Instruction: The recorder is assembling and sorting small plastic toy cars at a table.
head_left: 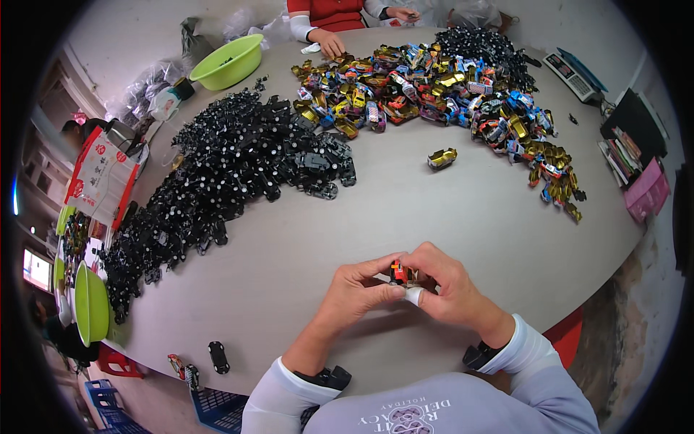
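Observation:
Close to my body, over the near part of the table, my left hand [354, 291] and my right hand [450, 286] meet around a small toy car [399, 273]. Red, yellow and black show on the part not covered by my fingers. Both hands are closed on it, with thumbs and fingertips pressed to its sides. A white wrap [413, 295] covers the tip of my right thumb. The underside of the toy is hidden. Beyond my hands, a lone gold toy car shell [442, 159] lies on the table [347, 224].
Black toy car bases [238, 155] form a long heap on the left; colourful car shells [405, 87] are piled at the far side and right. A co-worker's hand [330, 45] touches the shells. Green basins [228, 63] and a black car base [217, 357] stand near the edges.

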Demonstrator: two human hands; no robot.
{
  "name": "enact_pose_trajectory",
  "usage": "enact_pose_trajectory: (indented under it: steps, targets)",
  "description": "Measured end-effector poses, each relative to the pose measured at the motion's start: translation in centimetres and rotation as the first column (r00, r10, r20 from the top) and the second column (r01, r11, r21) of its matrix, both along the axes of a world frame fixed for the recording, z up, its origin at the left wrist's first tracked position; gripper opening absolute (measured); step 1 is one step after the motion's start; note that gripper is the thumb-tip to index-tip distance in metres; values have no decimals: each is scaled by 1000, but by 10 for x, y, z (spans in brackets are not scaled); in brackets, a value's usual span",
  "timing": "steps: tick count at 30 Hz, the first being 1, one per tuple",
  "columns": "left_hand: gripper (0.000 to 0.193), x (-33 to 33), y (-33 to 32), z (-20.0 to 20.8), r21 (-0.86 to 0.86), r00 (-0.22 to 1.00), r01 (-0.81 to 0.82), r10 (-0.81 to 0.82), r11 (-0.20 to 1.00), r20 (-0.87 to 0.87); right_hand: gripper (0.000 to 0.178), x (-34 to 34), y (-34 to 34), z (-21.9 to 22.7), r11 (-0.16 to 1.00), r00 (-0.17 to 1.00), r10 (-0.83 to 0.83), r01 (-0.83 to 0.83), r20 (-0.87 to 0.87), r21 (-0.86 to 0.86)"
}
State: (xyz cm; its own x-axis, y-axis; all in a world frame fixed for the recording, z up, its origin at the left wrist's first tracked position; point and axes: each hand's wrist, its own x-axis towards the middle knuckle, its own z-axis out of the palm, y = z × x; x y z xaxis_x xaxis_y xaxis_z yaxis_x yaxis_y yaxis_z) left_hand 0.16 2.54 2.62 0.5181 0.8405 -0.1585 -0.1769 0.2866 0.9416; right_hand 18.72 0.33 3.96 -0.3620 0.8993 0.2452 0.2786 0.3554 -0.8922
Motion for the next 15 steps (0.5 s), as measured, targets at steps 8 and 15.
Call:
enact_pose_trajectory:
  steps: [8,15]
  targets:
    - [48,5,-2,-7,-40,999,25,-26,999,-21,32,3,1,5,1000,1000,13,-13,-13,-17]
    - [51,7,-7,-3,-137,990,25,-6,990,141,31,1,-2,7,999,995,-15,12,-95,-32]
